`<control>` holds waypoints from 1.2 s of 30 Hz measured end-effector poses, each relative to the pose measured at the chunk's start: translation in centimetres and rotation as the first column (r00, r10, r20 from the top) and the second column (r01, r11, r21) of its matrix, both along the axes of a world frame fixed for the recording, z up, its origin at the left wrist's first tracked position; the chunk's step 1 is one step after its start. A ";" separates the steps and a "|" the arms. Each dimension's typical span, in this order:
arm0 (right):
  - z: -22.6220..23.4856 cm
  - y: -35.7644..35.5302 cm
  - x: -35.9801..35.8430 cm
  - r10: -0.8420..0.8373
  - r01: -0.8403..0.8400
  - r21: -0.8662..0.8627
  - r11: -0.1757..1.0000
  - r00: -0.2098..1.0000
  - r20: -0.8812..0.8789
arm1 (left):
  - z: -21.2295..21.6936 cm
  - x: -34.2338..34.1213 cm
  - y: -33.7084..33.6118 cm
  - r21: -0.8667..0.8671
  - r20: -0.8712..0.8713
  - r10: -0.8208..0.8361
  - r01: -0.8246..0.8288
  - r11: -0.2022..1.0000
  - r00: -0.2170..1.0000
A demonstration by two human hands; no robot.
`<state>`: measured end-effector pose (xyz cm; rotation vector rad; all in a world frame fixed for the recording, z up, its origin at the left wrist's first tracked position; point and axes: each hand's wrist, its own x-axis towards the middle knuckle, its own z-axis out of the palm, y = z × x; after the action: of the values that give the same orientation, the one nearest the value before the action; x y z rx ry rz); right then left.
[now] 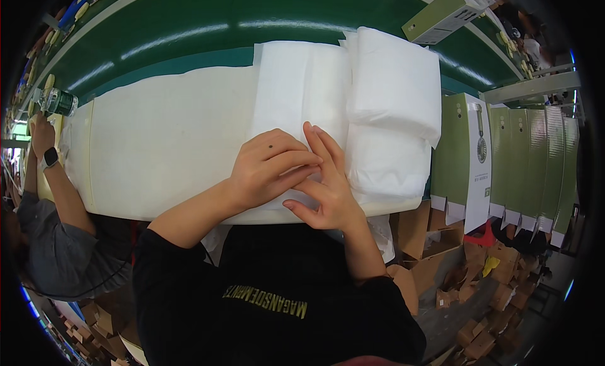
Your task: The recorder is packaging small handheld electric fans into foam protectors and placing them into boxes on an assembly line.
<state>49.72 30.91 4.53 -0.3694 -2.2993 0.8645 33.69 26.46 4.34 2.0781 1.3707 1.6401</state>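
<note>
Hands meet over the near edge of a white sheet stack [296, 95] on the desk [164, 139]. Left hand [268, 167] lies palm down on the stack, fingers bent and pressing the top layer, grip half curled, flat on the material rather than closed round anything. Right hand [328, 183] just beside it, touching it, fingers spread and raised, thumb out toward the body; grip loose, fingertips seemingly pinching or separating a thin layer, though overlap with the left hand hides the contact. Judged step: picking one sheet free of the stack, or smoothing a fold in it. Next move probably calls for a fine fingertip pinch on a single layer while the other hand pins the rest. Second, thicker pile of folded white pads [394, 82] lies just right of the stack, partly overlapping it. Right of that, well off the desk, a row of upright green boxes [466, 151]; another green box [441, 16] lies beyond the pads on the green belt [189, 25]. Far left of the stack, another person's arm [57, 183] with a wristwatch, near a green bottle [60, 102]. Hard to make out: how many layers the stack has, where one sheet ends, what lies under both palms. Brown cartons [454, 271] below the boxes are blurred.
</note>
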 end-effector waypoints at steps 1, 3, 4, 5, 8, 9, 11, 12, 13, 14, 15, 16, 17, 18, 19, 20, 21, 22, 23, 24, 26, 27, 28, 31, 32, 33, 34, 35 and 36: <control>0.0 0.0 0.0 -0.001 0.001 -0.001 1.000 1.000 0.001 | 0.0 -0.1 0.0 0.002 -0.013 -0.006 0.006 1.000 1.000; 0.1 0.0 0.0 -0.003 0.003 0.000 1.000 1.000 0.003 | -0.1 -0.2 0.0 0.006 -0.040 -0.016 0.016 1.000 0.999; 0.1 0.0 0.0 -0.004 0.004 0.002 1.000 1.000 0.006 | -0.1 -0.2 0.0 0.007 -0.040 -0.017 0.017 1.000 0.999; 0.1 0.1 0.0 -0.005 0.004 0.003 1.000 1.000 0.008 | -0.1 -0.3 -0.1 0.000 -0.042 -0.018 0.018 1.000 0.999; 0.2 0.0 0.0 -0.006 0.006 -0.007 1.000 1.000 0.012 | -0.2 -0.3 -0.1 -0.013 -0.046 -0.021 0.021 1.000 0.999; 0.2 0.0 0.0 -0.006 0.006 -0.012 1.000 1.000 0.015 | -0.2 -0.2 0.0 -0.010 -0.039 -0.025 0.025 1.000 0.999; 0.2 0.0 0.0 -0.004 0.004 -0.009 1.000 1.000 0.014 | -0.3 -0.2 0.0 -0.002 -0.027 -0.034 0.034 0.999 0.999; 0.1 0.0 -0.1 -0.001 0.001 -0.007 1.000 1.000 0.012 | -0.3 -0.3 0.0 -0.001 -0.027 -0.035 0.035 0.999 0.999; 0.2 0.1 0.0 0.004 -0.004 -0.004 1.000 1.000 0.010 | -0.1 -0.2 0.1 -0.003 -0.017 -0.027 0.027 1.000 0.999; 0.2 0.1 0.0 0.005 -0.005 -0.002 1.000 1.000 0.010 | 0.0 -0.2 0.1 -0.004 -0.007 -0.019 0.019 1.000 1.000; 0.1 0.1 -0.1 0.012 -0.012 -0.008 1.000 1.000 0.001 | 0.1 -0.2 0.1 -0.006 0.001 -0.009 0.009 1.000 1.000; 0.1 0.1 -0.1 0.020 -0.020 -0.015 1.000 1.000 -0.010 | 0.1 -0.2 0.0 -0.006 -0.001 -0.005 0.005 1.000 1.000; 0.1 0.1 -0.3 0.031 -0.031 -0.022 0.999 0.999 -0.022 | 0.2 -0.2 -0.1 -0.026 0.015 -0.007 0.008 1.000 1.000; 0.1 0.1 -0.4 0.042 -0.043 -0.022 0.999 0.999 -0.031 | 0.2 -0.4 -0.2 -0.046 0.025 -0.004 0.005 0.999 1.000; 0.0 0.1 -0.3 0.024 -0.024 -0.010 1.000 0.999 -0.030 | 0.4 -0.6 -0.5 -0.067 0.034 0.003 -0.001 0.998 0.999; -0.1 0.2 -0.3 0.006 -0.006 0.003 1.000 0.999 -0.032 | 0.5 -1.3 -0.6 -0.068 0.020 0.018 -0.017 0.998 1.000; -0.1 0.2 -0.4 -0.009 0.010 0.015 1.000 0.999 -0.037 | 0.7 -2.1 -0.6 -0.030 -0.068 0.072 -0.075 0.997 0.995; -0.1 0.3 -0.5 0.011 -0.011 0.012 1.000 0.998 -0.054 | 1.0 -3.1 -0.5 0.011 -0.156 0.130 -0.130 0.991 0.979; -0.1 0.3 -0.4 -0.005 0.005 0.012 1.000 0.999 -0.042 | 1.2 -4.1 -0.4 0.056 -0.239 0.188 -0.180 0.982 0.952; -0.1 0.3 -0.4 -0.020 0.021 0.012 1.000 0.999 -0.031 | 1.4 -5.7 -0.4 0.065 -0.255 0.332 -0.326 0.943 0.908; -0.2 0.2 -0.2 -0.010 0.010 0.010 1.000 0.999 -0.045 | 1.3 -9.7 -1.2 0.067 -0.241 0.601 -0.605 0.793 0.762; -0.4 0.1 -0.1 -0.023 0.024 0.009 1.000 0.999 -0.047 | 0.7 -12.0 -2.2 0.055 -0.212 0.721 -0.729 0.683 0.660; -0.4 0.2 0.0 -0.038 0.038 0.010 0.999 0.998 -0.045 | 0.4 -14.1 -3.3 0.031 -0.220 0.807 -0.823 0.567 0.548; -0.2 0.2 0.1 -0.028 0.029 0.012 1.000 0.997 -0.069 | -0.9 -21.5 -8.9 0.126 -0.335 0.927 -0.967 0.222 0.169; -0.2 0.0 0.0 -0.035 0.036 0.019 0.999 0.998 -0.059 | -1.8 -24.0 -11.3 0.143 -0.342 0.930 -0.971 0.191 0.133; -0.3 -0.2 0.1 -0.057 0.058 0.030 0.998 0.997 -0.045 | -2.9 -26.4 -13.3 0.218 -0.409 0.909 -0.976 0.019 -0.074; -0.3 -0.4 0.1 -0.036 0.037 0.024 0.999 0.997 -0.062 | -3.6 -28.0 -15.6 0.307 -0.457 0.843 -0.940 -0.149 -0.283; -0.2 -0.4 0.2 -0.033 0.034 0.028 0.999 0.998 -0.055 | -4.1 -29.1 -17.3 0.323 -0.455 0.839 -0.933 -0.157 -0.299; -0.1 -0.4 0.2 -0.030 0.032 0.033 0.999 0.998 -0.047 | -4.7 -29.9 -19.2 0.263 -0.519 0.805 -0.950 -0.170 -0.288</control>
<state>49.92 30.54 4.43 -0.3654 -2.2563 0.8102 3.84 7.28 -0.37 0.8674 3.8333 0.5528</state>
